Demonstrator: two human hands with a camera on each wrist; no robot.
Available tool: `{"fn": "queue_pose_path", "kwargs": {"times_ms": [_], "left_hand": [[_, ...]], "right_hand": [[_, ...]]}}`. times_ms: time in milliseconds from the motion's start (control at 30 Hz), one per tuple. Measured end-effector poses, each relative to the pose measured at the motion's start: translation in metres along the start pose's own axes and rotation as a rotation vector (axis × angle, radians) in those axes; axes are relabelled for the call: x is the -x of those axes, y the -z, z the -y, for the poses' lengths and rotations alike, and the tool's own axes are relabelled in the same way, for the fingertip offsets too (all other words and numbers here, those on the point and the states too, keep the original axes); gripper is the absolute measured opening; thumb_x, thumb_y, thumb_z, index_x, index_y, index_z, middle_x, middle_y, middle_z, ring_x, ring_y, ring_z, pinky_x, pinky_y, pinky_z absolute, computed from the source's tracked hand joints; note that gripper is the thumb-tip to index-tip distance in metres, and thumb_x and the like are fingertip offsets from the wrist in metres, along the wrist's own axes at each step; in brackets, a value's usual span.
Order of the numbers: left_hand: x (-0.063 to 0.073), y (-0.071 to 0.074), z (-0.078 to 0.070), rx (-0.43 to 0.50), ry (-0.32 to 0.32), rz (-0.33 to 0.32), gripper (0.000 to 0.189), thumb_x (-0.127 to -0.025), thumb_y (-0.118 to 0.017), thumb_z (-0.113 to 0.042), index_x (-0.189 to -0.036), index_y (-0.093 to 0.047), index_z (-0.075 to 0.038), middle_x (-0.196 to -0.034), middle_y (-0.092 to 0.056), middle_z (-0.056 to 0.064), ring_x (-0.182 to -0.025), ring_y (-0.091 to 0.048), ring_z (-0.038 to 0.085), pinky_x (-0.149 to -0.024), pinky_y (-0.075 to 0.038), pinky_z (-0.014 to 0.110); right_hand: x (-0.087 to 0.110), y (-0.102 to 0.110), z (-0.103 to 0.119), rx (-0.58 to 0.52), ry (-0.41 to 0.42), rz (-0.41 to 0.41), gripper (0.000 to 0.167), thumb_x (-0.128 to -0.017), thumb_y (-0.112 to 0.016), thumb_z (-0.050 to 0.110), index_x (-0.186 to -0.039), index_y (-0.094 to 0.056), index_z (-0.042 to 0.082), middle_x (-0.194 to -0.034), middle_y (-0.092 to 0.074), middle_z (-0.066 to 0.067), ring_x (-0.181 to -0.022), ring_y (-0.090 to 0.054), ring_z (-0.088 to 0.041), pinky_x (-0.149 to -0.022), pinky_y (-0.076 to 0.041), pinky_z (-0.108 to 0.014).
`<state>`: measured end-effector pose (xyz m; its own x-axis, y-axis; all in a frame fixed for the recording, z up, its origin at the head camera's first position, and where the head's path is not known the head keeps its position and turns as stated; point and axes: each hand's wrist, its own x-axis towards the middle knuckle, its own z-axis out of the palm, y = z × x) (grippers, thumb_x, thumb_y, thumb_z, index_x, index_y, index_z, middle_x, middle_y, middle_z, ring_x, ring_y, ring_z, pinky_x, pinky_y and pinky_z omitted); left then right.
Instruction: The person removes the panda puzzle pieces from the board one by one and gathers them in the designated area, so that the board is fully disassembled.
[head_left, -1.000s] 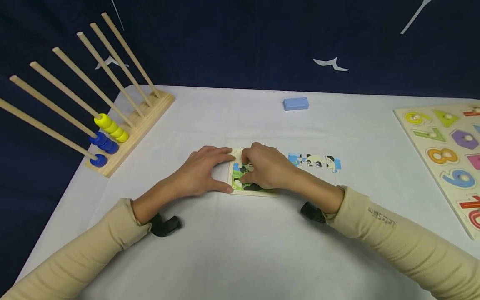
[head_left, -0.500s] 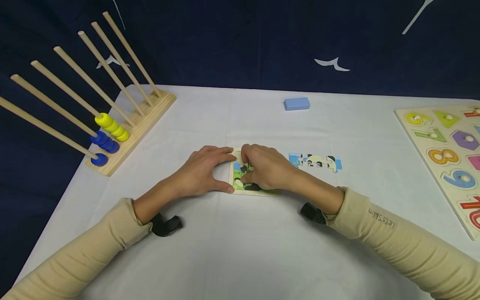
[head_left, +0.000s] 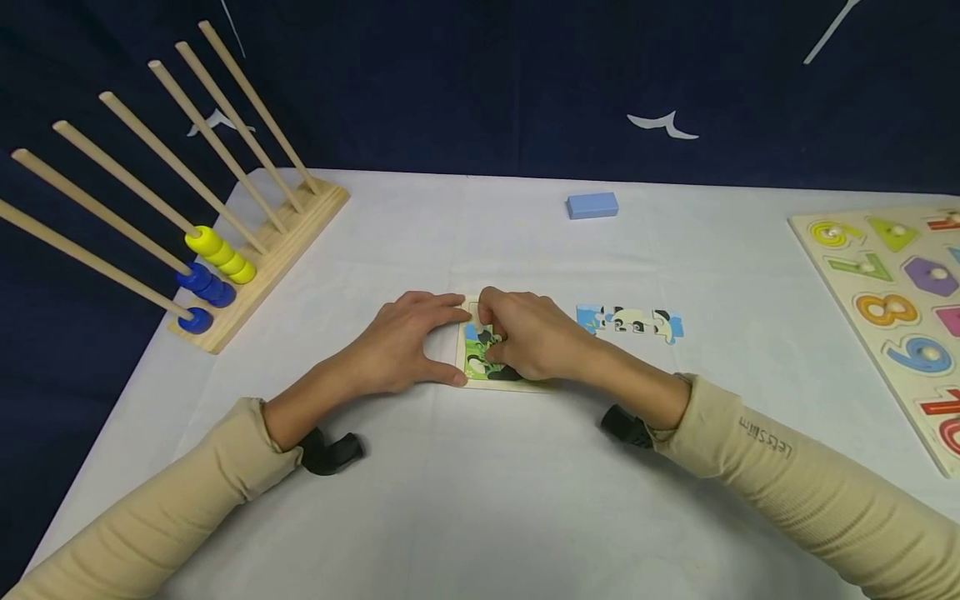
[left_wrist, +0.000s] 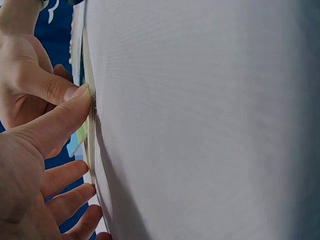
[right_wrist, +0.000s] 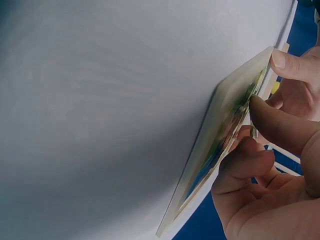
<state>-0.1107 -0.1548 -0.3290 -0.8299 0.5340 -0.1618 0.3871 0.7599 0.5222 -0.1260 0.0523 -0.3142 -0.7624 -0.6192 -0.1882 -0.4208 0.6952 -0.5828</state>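
Note:
A small wooden panda puzzle tray [head_left: 517,387] lies on the table, with green and black-and-white pieces in its near part. My left hand [head_left: 397,346] spans its left side, thumb at the near corner and index finger at the far corner, fingers spread. Over the tray, my right hand [head_left: 536,336] pinches a small puzzle piece [left_wrist: 76,145] between thumb and curled index finger. In the left wrist view this piece stands tilted up from the tray. The right hand hides the tray's right part. Right of the tray lies a row of panda-face pieces [head_left: 633,322].
A wooden peg abacus [head_left: 262,275] with blue and yellow beads stands at the left. A blue block [head_left: 592,206] lies at the back. At the right edge is a number-and-shape board [head_left: 873,312]. Black wrist devices [head_left: 330,452] sit under both forearms.
My right index finger has shifted slightly left over the tray, and the thumb has drawn a little to the right. The left hand stays in place at the tray's side.

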Motion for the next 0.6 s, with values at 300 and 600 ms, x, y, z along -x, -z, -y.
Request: {"fn": "queue_pose_path", "kwargs": {"times_ms": [300, 600], "left_hand": [[-0.0007, -0.0003, -0.0002, -0.003, 0.003, 0.002, 0.077, -0.076, -0.086, -0.039, -0.141, -0.056, -0.011, -0.153, -0.040, 0.006, -0.138, -0.032, 0.029, -0.107, -0.026, 0.056], [0.0002, 0.0001, -0.0007, 0.012, 0.002, 0.003, 0.076, -0.076, -0.086, -0.037, -0.141, -0.056, -0.010, -0.154, -0.040, 0.006, -0.139, -0.032, 0.028, -0.107, -0.025, 0.056]], "right_hand": [[-0.0003, 0.0007, -0.0007, 0.008, -0.017, -0.017, 0.025, -0.084, -0.075, 0.006, -0.104, -0.061, 0.003, -0.073, -0.056, -0.001, -0.068, -0.054, -0.017, -0.068, -0.043, -0.034], [0.0002, 0.0020, -0.0009, 0.018, -0.012, -0.058, 0.023, -0.082, -0.076, 0.007, -0.101, -0.065, 0.003, -0.074, -0.056, -0.001, -0.068, -0.052, -0.017, -0.065, -0.042, -0.033]]}}
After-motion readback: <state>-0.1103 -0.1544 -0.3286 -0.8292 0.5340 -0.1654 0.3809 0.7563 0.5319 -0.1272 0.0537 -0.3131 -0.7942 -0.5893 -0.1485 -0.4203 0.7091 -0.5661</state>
